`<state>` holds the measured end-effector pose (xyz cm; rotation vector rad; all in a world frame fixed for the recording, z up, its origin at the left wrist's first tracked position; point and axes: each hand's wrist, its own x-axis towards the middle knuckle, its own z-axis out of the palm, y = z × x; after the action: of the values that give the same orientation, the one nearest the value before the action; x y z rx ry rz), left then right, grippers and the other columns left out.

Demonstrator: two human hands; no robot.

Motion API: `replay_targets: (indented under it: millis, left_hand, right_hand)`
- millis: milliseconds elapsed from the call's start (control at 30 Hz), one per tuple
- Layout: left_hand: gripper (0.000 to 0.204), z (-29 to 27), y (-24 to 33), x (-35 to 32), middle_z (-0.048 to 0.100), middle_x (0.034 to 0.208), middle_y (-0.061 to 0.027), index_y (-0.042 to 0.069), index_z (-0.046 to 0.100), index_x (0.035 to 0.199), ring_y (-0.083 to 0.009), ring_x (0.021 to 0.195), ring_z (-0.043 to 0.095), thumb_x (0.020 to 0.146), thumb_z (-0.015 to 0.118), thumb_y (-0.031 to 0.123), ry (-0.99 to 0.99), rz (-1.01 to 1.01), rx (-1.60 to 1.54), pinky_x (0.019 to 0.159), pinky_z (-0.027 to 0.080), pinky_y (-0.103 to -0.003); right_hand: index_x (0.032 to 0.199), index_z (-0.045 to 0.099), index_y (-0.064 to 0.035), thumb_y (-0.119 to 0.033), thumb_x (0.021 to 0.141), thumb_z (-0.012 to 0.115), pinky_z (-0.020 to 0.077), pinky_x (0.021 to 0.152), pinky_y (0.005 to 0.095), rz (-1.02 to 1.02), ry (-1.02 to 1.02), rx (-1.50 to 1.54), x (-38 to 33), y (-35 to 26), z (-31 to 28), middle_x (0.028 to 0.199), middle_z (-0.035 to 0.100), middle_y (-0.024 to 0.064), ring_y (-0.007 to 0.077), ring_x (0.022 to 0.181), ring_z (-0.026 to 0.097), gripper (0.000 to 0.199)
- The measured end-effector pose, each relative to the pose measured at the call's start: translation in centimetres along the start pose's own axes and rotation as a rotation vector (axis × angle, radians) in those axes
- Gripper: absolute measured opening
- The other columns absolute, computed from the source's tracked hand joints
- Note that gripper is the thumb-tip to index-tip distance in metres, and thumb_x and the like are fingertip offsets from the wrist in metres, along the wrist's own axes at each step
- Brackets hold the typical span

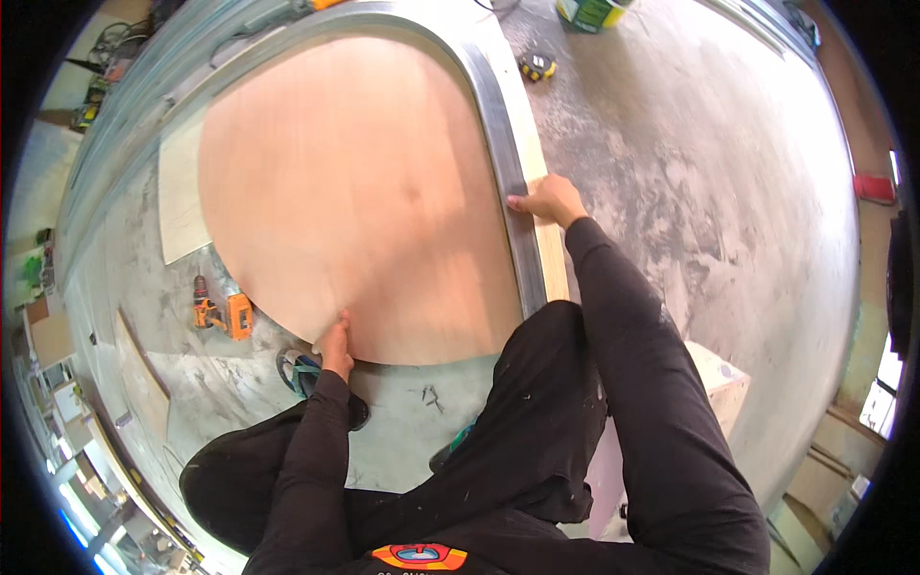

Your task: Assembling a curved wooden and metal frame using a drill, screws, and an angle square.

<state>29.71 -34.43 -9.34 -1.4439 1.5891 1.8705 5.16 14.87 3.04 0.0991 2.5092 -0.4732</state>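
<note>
A large rounded plywood panel (355, 182) lies in front of me. My left hand (335, 345) is closed on its near edge, thumb on top and the other fingers mostly hidden. A bent grey metal track (484, 105) curves round the panel's far and right sides, with a pale wooden strip (554, 259) along its outer side. My right hand (554, 199) grips the track and strip, its thumb pressed on the metal and its fingers over the outer side.
An orange cordless drill (222, 309) lies on the concrete floor (671, 163) left of the panel. A tape measure (537, 65) and a green tub (591, 11) are beyond the track. Several screws (431, 396) lie between my legs. A pale board (182, 192) sits partly under the panel.
</note>
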Motion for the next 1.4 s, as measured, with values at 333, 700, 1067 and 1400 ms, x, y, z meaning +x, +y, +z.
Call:
replay_targets:
  millis: [333, 700, 1067, 1400]
  left_hand:
    - [0.037, 2.5, 2.0, -3.9, 0.062, 0.126, -0.0056, 0.002, 0.058, 0.128, -0.0182, 0.115, 0.058, 0.095, 0.063, 0.019, 0.170, 0.002, 0.037, 0.097, 0.045, -0.031]
    - [0.059, 4.5, 2.9, -5.7, 0.053, 0.139, -0.0077, -0.001, 0.046, 0.138, -0.0194, 0.127, 0.049, 0.091, 0.072, 0.024, 0.187, -0.065, 0.113, 0.103, 0.039, -0.032]
    - [0.063, 7.9, 5.5, -10.2, 0.052, 0.140, -0.0082, -0.001, 0.045, 0.139, -0.0209, 0.125, 0.051, 0.085, 0.076, 0.012, 0.175, 0.010, 0.022, 0.107, 0.040, -0.030]
    - [0.063, 7.4, 2.5, -8.1, 0.065, 0.122, -0.0170, -0.011, 0.059, 0.121, -0.0252, 0.103, 0.065, 0.073, 0.089, 0.017, 0.586, 0.158, 0.151, 0.089, 0.054, -0.035]
  right_hand:
    - [0.092, 0.073, 0.0015, -0.066, 0.073, 0.073, 0.0531, 0.079, 0.0455, -0.135, 0.020, 0.051, 1.7, 1.4, 1.8, 0.091, 0.069, 0.0280, 0.0403, 0.090, 0.068, 0.070]
    - [0.089, 0.071, 0.0078, -0.057, 0.070, 0.081, 0.0545, 0.080, 0.0440, -0.004, 0.017, 0.116, 0.8, 1.7, 1.2, 0.091, 0.070, 0.0288, 0.0407, 0.090, 0.070, 0.068]
    - [0.088, 0.071, 0.0085, -0.059, 0.071, 0.078, 0.0546, 0.081, 0.0430, 0.039, -0.036, 0.099, 0.9, 1.8, 0.3, 0.093, 0.070, 0.0286, 0.0412, 0.092, 0.069, 0.070]
    - [0.100, 0.075, -0.0003, -0.055, 0.074, 0.080, 0.0539, 0.086, 0.0423, 0.066, -0.040, 0.266, 0.9, 2.7, 1.1, 0.102, 0.071, 0.0248, 0.0380, 0.098, 0.069, 0.061]
